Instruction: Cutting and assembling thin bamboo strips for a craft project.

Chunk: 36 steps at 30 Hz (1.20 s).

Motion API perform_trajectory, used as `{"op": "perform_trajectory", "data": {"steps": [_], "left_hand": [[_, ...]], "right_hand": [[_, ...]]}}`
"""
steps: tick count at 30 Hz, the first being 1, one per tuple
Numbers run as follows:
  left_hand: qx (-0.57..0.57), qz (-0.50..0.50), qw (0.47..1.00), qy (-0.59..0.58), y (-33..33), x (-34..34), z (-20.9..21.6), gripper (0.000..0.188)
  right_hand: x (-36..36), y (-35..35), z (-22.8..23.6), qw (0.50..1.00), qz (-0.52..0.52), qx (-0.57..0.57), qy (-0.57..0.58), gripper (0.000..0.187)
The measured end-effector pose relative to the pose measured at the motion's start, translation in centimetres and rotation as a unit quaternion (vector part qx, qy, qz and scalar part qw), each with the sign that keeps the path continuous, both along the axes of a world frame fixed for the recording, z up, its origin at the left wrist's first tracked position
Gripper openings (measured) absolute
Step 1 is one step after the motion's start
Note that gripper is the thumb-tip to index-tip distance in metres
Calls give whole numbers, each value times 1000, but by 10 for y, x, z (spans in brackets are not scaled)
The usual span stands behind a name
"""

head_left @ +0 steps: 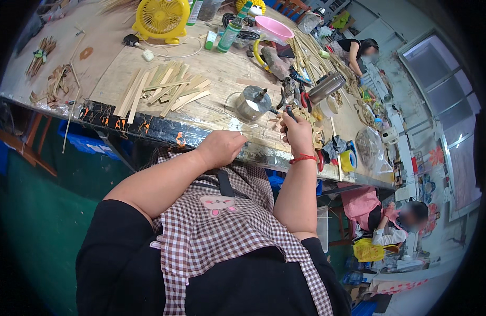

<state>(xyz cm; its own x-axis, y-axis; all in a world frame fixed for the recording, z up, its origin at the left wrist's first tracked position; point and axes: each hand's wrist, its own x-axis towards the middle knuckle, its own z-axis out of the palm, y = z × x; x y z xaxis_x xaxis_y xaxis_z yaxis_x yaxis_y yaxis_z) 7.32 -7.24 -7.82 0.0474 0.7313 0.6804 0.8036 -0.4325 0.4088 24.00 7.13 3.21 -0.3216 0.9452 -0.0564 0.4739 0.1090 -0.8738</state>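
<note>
My left hand point(222, 146) is closed at the table's front edge, its fingertips pressed together; what they pinch, if anything, is too small to make out. My right hand point(298, 132), a red cord at its wrist, is wrapped round a dark-handled tool point(289, 111) just right of a metal cylinder. The tool's working end is hard to tell. A dark pointed piece stands up from the top of this silvery cylinder point(249, 108). Left of it, a thin wire-like loop point(226, 103) lies on the wood. Flat bamboo strips point(161, 87) lie in a loose pile farther left.
Toward the back stand a yellow fan point(161, 20), a green bottle point(231, 32) and a pink basin point(274, 27). Rightward are a steel flask point(328, 87), yellow tape point(348, 160) and a clear plastic bag point(370, 147). Two other people are at the right.
</note>
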Motion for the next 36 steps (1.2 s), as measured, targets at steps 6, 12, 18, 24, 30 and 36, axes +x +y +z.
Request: {"op": "perform_trajectory", "data": {"steps": [6,12,18,24,30,36], "left_hand": [[-5,-1,1000,12,0,0,-1,8],[-7,-5,1000,12,-1,1,3,9],[-15,-11,1000,-17,4,-1,1,11],[76,157,979,-102,40,-33,52,19],[-83,235,968,15,74,-62,63,17],[-66,234,970,28,88,-63,61,7]], "right_hand": [[-5,-7,0,1000,-6,-3,8,28],[-17,-12,-3,999,35,32,-21,31],[-7,-4,-6,999,24,11,28,28],[-6,-4,-8,999,22,-15,24,28],[-7,-6,-3,999,31,-34,19,30],[-9,-13,1,997,1,-43,57,30]]}}
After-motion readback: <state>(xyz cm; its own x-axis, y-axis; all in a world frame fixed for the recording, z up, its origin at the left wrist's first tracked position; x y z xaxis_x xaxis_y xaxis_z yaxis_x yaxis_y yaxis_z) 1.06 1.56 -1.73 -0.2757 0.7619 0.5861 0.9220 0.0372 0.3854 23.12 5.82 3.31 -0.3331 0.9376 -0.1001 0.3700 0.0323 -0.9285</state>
